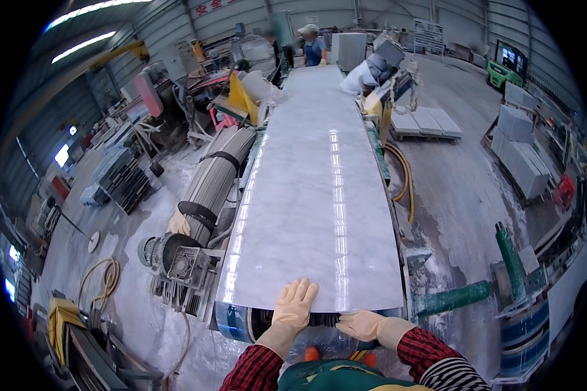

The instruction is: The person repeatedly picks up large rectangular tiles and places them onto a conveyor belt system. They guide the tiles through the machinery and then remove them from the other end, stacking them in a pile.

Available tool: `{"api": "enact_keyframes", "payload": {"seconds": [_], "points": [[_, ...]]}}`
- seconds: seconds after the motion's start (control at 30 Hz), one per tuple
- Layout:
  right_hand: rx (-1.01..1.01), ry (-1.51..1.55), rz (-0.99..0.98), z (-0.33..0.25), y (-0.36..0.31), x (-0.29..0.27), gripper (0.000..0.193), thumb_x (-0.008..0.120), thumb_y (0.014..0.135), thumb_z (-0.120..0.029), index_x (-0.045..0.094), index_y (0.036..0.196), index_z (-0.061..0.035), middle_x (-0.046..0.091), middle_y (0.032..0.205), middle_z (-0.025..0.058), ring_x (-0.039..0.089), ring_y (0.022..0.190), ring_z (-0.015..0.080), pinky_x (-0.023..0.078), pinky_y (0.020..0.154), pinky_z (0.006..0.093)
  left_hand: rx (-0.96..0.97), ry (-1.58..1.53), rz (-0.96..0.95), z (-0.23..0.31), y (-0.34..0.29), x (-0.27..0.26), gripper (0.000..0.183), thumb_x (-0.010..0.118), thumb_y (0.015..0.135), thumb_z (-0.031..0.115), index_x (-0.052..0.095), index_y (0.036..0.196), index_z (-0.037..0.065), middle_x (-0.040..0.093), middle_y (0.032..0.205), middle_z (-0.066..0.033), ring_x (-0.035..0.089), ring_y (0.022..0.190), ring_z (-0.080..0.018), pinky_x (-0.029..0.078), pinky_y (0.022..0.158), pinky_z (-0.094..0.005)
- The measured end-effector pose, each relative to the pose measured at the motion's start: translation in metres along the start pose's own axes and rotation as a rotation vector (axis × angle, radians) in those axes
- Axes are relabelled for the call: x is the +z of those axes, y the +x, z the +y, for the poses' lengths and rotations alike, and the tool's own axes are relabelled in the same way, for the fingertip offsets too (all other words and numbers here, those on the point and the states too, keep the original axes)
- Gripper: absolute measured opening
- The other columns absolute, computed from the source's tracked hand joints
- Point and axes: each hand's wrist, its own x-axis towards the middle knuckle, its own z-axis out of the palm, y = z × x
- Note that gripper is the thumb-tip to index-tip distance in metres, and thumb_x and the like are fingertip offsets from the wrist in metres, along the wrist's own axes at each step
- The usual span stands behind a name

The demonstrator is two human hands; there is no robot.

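Observation:
A long, glossy grey-white stone slab [306, 215] lies flat on a conveyor and runs away from me. My left hand [295, 303], in a cream rubber glove, rests palm down on the slab's near edge with fingers stretched forward. At the same edge, farther right, is my right hand [362, 324], gloved alike. Its fingers are extended to the left along the slab's front edge; whether their tips reach beneath it I cannot tell. Under the near edge shows the blue conveyor roller [232, 320].
Left of the slab sit a motor [181, 257], a ribbed grey bundle [218, 173] and a loose glove [179, 223]. A green post [453, 298] juts out at right. A person [313, 47] stands at the far end. Stone slabs [427, 122] and a green forklift [506, 65] are farther right.

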Motion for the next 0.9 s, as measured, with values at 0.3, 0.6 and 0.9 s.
{"api": "enact_keyframes", "payload": {"seconds": [0.3, 0.6, 0.9], "points": [[0.02, 0.015, 0.006, -0.003, 0.001, 0.003, 0.027, 0.053, 0.095, -0.016, 0.063, 0.11, 0.0042, 0.064, 0.095, 0.0172, 0.064, 0.093, 0.035, 0.054, 0.085, 0.0441, 0.008, -0.002, 0.063, -0.001, -0.005, -0.003, 0.051, 0.055, 0.092, 0.014, 0.051, 0.143, 0.014, 0.054, 0.146, -0.0129, 0.051, 0.135, -0.033, 0.039, 0.112, -0.0464], [0.014, -0.033, -0.047, -0.009, 0.003, 0.0, 0.032, 0.053, 0.094, -0.017, 0.061, 0.117, 0.0041, 0.065, 0.097, 0.0171, 0.065, 0.093, 0.0341, 0.055, 0.086, 0.0427, -0.007, -0.057, 0.107, -0.001, -0.012, -0.003, 0.05, 0.054, 0.092, 0.012, 0.051, 0.142, 0.013, 0.054, 0.143, -0.0124, 0.051, 0.133, -0.0309, 0.041, 0.109, -0.0457], [0.015, -0.093, -0.071, -0.012, 0.001, -0.001, 0.038, 0.053, 0.093, -0.018, 0.062, 0.12, 0.0062, 0.067, 0.098, 0.017, 0.066, 0.096, 0.033, 0.055, 0.087, 0.0429, 0.07, -0.121, 0.118, -0.001, -0.009, -0.015, 0.058, 0.066, 0.083, 0.018, 0.053, 0.14, 0.01, 0.056, 0.138, -0.0137, 0.053, 0.128, -0.0327, 0.041, 0.107, -0.0462]]}}
